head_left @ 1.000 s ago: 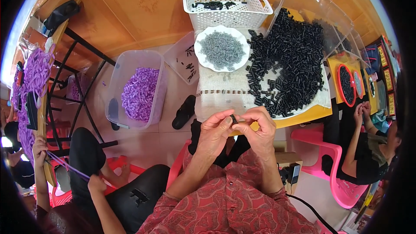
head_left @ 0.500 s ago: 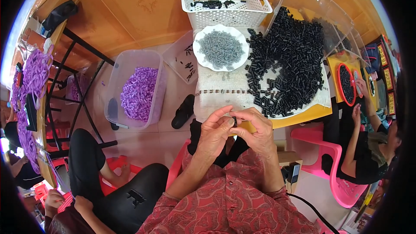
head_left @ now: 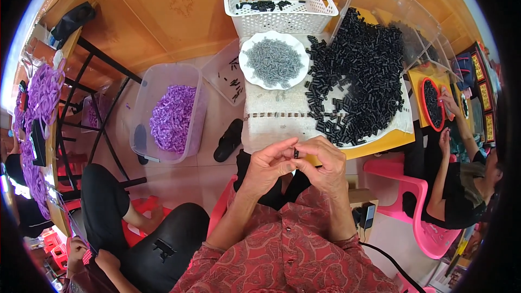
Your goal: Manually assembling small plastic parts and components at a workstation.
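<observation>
Head view is showing the right hand pinching a small black piece just off the yellow table; the left hand is curling beside it, its grip unclear. Fine fingertip handling is seemingly going on; the next move is likely calling for steady, light pressure.

No lettering legible, apparently.

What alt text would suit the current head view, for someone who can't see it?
A person's right hand holds a small black piece at its fingertips, with the left hand close beside it. Beyond, a cloth-topped table bears a large heap of black pieces and a white scalloped plate of translucent grey pieces.
</observation>
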### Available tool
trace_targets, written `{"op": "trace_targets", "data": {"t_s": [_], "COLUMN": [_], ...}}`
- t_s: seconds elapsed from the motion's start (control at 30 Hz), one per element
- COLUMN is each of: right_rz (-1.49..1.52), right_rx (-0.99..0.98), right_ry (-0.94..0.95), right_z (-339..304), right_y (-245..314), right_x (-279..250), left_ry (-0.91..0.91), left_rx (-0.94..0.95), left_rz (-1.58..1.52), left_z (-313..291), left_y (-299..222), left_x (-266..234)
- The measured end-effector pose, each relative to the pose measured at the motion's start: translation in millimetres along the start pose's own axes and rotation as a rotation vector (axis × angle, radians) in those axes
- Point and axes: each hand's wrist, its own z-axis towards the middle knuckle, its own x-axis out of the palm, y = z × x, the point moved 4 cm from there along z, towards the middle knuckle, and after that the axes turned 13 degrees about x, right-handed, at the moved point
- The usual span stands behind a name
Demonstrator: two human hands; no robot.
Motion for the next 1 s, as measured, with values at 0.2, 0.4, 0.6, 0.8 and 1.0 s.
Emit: {"op": "trace_targets", "data": {"t_s": [0.2, 0.4, 0.6, 0.8, 1.0], "right_rz": [0.035, 0.010, 0.037, 0.170, 0.108], "right_rx": [0.064, 0.086, 0.088, 0.184, 0.129], "right_ry": [-0.035, -0.045, -0.076, -0.142, -0.058], "right_z": [-5, -14, -14, -15, -10], "right_y": [-1, -13, -9, -18, -18], "right_x": [2, 3, -6, -6, -7], "left_ry": [-0.020, -0.057, -0.013, -0.020, -0.123], "left_rx": [0.033, 0.015, 0.011, -0.002, -0.029], "left_rz": [0.087, 0.090, 0.019, -0.023, 0.061], "left_z": [0, -5, -2, 7, 9], "left_y": [1, 9, 10, 2, 4], "left_x": [-2, -7, 2, 19, 13]}}
